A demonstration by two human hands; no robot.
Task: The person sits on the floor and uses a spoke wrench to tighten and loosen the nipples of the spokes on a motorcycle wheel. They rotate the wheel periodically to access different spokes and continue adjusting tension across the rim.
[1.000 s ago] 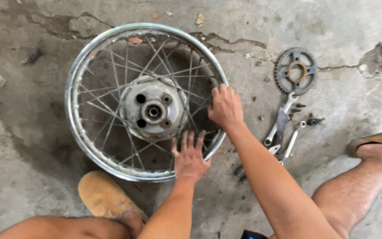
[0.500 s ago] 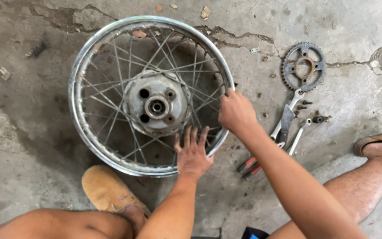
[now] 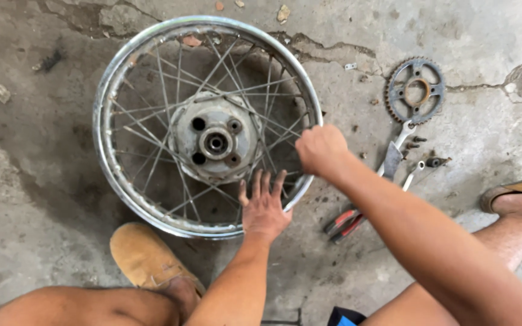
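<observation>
Both hands press spoked wheel's near rim edge.

A spoked wheel is laid flat on the concrete floor. To its right a sprocket is placed, with wrenches just below it and pliers nearer. Both hands are set at the wheel's near-right rim.

We're seeing a silver spoked wheel w/ rust-flecked rim, dark grey sprocket, red-handled pliers, tan sandal, all lying on grey cracked concrete floor.
</observation>
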